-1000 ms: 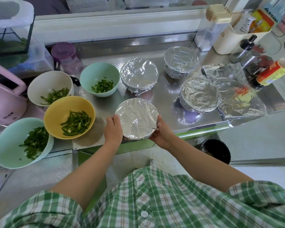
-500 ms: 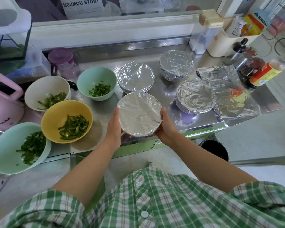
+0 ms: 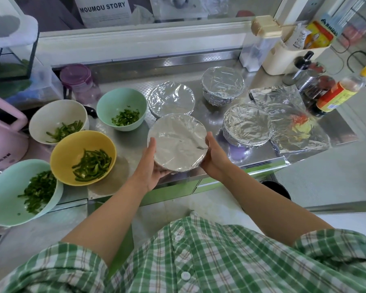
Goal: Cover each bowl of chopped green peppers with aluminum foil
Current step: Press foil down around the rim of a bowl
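Bowl (image 3: 176, 144) between left grip (image 3: 150, 168), right grip (image 3: 215, 159)

Steel surface (image 3: 207, 115), ribbed toward the back, with a green front edge.

Left side, we count four open bowls with cut green pepper:
- white bowl (image 3: 51, 115), strips
- small mint bowl (image 3: 114, 100), chopped pieces, just right of the white one
- yellow bowl (image 3: 72, 144), strips, touching the white bowl
- large mint bowl (image 3: 6, 187), chopped pieces, at the near left corner

Middle and right, we note three foil-covered bowls: centre (image 3: 171, 99), back (image 3: 223, 84), right (image 3: 248, 124).

Loose foil sheets (image 3: 292, 123) lie flat beside the right one.

Back edge: purple-lidded jar (image 3: 77, 81), clear container (image 3: 256, 49), cream caddy (image 3: 287, 56).

Far right: yellow-capped bottle (image 3: 338, 92).
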Tool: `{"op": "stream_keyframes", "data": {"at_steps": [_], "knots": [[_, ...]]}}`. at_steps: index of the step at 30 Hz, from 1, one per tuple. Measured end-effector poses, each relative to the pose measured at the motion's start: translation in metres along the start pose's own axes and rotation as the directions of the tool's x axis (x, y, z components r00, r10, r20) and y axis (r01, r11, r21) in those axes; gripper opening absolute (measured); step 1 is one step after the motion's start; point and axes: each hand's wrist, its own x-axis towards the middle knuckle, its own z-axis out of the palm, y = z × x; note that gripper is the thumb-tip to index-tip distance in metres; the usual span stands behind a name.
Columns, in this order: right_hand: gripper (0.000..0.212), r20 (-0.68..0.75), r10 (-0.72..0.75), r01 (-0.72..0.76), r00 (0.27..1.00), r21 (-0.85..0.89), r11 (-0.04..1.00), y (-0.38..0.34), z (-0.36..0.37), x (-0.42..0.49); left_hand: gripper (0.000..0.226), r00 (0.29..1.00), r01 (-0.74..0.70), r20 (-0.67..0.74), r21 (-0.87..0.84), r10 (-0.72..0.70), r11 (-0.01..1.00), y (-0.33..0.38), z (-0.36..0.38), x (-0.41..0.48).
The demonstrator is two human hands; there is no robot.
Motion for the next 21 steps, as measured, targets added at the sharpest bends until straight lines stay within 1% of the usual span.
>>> {"op": "stream_keyframes", "data": {"at_steps": [1,3,4,5,8,10,12,14,19,21], "knots": [[0.046,-0.04,0.002,-0.003,0.999,-0.03,1.0,0.001,-0.001,0.0,0.061,1.0,-0.001,-0.022,-0.028,0.0,1.0,-0.001,0.002,0.0],[0.048,-0.177,-0.011,-0.003,0.984,-0.08,0.997,0.005,-0.004,0.001,0.059,0.996,-0.012,-0.085,-0.081,0.005,0.997,-0.002,0.004,0.0],[0.045,-0.235,-0.029,0.013,0.972,-0.069,0.997,0.009,-0.005,0.001,0.059,0.993,-0.023,-0.12,-0.104,0.01,0.994,-0.003,0.004,0.001],[0.041,-0.256,-0.037,0.027,0.966,-0.042,0.999,0.012,-0.004,0.001,0.06,0.988,-0.034,-0.152,-0.122,0.015,0.992,-0.004,0.004,0.002],[0.025,-0.201,-0.013,0.024,0.98,0.053,0.998,0.018,0.01,-0.005,0.063,0.976,-0.067,-0.215,-0.129,0.038,0.989,-0.007,0.004,0.001],[0.017,-0.203,-0.013,0.038,0.979,0.119,0.992,0.018,0.017,-0.006,0.063,0.972,-0.096,-0.227,-0.119,0.067,0.988,-0.007,0.005,0.002],[0.017,-0.22,-0.016,0.054,0.975,0.168,0.984,0.017,0.018,-0.005,0.064,0.973,-0.106,-0.218,-0.122,0.078,0.987,-0.008,0.007,0.002],[0.014,-0.22,-0.002,0.042,0.975,0.177,0.983,0.019,0.02,-0.005,0.063,0.975,-0.11,-0.207,-0.128,0.082,0.986,-0.008,0.01,0.0],[0.019,-0.167,-0.031,0.054,0.986,0.138,0.989,0.017,0.025,-0.006,0.043,0.976,-0.139,-0.184,-0.141,0.112,0.98,-0.005,0.014,-0.004],[0.02,-0.152,-0.04,0.06,0.988,0.129,0.99,0.017,0.025,-0.006,0.04,0.977,-0.133,-0.187,-0.139,0.106,0.981,-0.003,0.015,-0.005]]}}
